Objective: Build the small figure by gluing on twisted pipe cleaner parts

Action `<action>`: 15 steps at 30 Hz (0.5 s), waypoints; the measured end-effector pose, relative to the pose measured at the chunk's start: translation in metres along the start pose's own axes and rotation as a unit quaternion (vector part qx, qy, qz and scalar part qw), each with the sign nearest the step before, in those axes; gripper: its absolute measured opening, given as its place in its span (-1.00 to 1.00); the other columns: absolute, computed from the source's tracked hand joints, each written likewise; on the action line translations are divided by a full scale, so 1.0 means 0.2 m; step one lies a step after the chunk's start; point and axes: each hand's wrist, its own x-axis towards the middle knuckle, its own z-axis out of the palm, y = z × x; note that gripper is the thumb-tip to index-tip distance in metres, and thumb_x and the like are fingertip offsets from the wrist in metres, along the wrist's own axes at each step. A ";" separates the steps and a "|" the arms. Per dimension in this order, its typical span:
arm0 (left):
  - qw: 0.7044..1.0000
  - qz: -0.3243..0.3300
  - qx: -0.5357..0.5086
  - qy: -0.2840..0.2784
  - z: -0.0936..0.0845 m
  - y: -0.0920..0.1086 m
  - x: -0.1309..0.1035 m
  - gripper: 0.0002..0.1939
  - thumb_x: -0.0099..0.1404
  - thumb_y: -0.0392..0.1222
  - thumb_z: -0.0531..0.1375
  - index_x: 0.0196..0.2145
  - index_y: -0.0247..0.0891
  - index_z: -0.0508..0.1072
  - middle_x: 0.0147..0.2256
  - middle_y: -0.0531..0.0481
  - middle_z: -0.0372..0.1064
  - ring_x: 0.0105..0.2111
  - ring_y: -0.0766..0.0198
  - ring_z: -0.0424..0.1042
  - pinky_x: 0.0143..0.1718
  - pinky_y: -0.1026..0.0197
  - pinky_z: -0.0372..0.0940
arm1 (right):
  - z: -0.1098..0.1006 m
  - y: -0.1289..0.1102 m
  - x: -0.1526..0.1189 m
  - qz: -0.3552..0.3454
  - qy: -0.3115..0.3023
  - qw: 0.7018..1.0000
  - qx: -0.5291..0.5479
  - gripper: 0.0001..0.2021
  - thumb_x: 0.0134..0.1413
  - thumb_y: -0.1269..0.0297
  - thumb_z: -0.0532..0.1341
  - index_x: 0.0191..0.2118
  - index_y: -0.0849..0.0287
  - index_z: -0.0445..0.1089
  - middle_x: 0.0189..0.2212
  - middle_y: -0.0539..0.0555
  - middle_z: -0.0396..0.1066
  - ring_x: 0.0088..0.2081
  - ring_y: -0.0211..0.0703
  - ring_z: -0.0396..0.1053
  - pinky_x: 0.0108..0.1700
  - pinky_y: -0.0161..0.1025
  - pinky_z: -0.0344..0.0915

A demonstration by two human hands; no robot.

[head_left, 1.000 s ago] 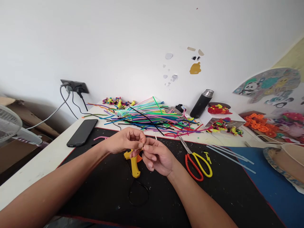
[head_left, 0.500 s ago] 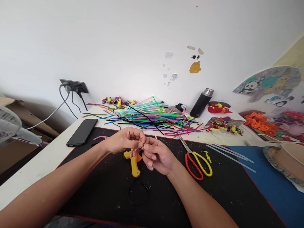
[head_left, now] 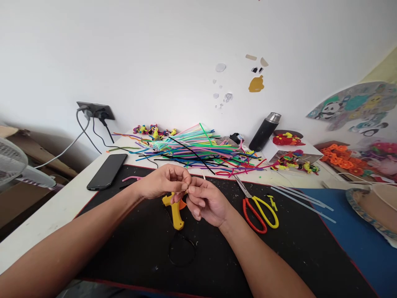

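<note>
Head view: both hands meet at the fingertips above the yellow glue gun.
Left hand and right hand pinch thumb to finger, tip against tip; anything between them is hidden, so what each grasps, and its long axis, I cannot tell. Below the meeting point, the glue gun's grip runs back toward the person, left hand seemingly nearer; its front is hidden behind the fingers. Scissors lie right of the right hand.

From my station I see a fan at left, a phone to its right, and a bottle, far and right.
</note>
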 end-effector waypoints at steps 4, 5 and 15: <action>1.000 -0.003 -0.005 -0.002 0.00 0.00 0.00 -0.68 0.21 -0.05 0.47 -0.36 -0.34 0.49 -0.61 0.03 0.45 -0.67 0.38 0.38 -0.60 0.38 0.33 | -0.01 0.00 0.00 0.001 0.002 1.000 -0.003 -0.72 0.09 0.19 0.47 -0.31 0.16 0.37 -0.72 -0.24 0.17 -0.69 -0.33 0.23 -0.66 -0.42 0.26; 1.000 -0.004 -0.005 -0.001 0.00 0.00 0.00 -0.67 0.21 -0.05 0.47 -0.35 -0.34 0.49 -0.61 0.03 0.45 -0.68 0.38 0.38 -0.60 0.39 0.32 | -0.01 0.00 0.00 0.003 0.003 1.000 -0.003 -0.72 0.09 0.20 0.47 -0.31 0.16 0.37 -0.72 -0.24 0.17 -0.69 -0.33 0.23 -0.65 -0.42 0.26; 1.000 -0.005 0.005 0.008 -0.01 0.00 0.00 -0.68 0.21 -0.05 0.47 -0.38 -0.33 0.48 -0.60 0.02 0.46 -0.67 0.38 0.38 -0.60 0.39 0.30 | -0.01 0.00 0.00 0.002 0.009 1.000 0.004 -0.73 0.08 0.20 0.47 -0.31 0.16 0.38 -0.73 -0.23 0.19 -0.69 -0.33 0.22 -0.67 -0.42 0.25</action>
